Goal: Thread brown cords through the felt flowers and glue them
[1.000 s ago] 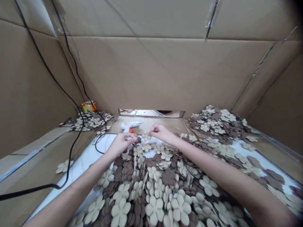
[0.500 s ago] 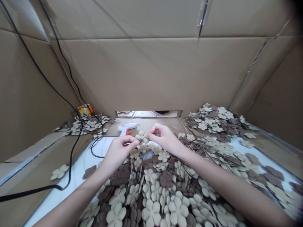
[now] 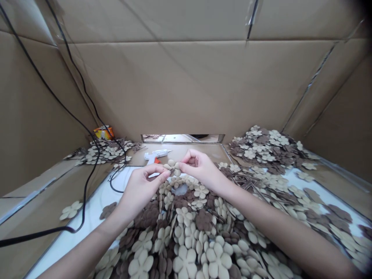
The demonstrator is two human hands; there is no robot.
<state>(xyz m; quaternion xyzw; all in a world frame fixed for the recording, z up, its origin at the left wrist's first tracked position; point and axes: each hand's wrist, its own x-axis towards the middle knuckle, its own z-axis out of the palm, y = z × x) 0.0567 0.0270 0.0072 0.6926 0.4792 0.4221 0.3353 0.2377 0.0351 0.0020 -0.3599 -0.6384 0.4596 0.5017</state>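
My right hand (image 3: 200,167) pinches the edge of a beige five-petal flower cutout (image 3: 171,164) between thumb and forefinger. Close against that flower, my left hand (image 3: 145,183) is closed at the fingertips on a thin brown cord (image 3: 172,171), whose short end crosses the petals. Whether the left fingers also grip a petal I cannot tell. Below both hands spreads a thick heap of beige and brown flower cutouts (image 3: 186,261), some strung tightly in rows. A pale, roughly round gap (image 3: 180,190) shows within the heap just under the held flower.
A white glue gun (image 3: 155,155) with an orange trigger lies beyond my left hand. Black cables (image 3: 85,193) hang down on the left. Flower piles sit at back left (image 3: 107,150) and back right (image 3: 264,149), near an orange packet (image 3: 104,133) at left. Cardboard walls (image 3: 162,89) enclose the space.
The held flower has shifted slightly left and tilted a little between my hands. Both hands keep their pinch, and the surroundings look the same apart from a small camera movement.
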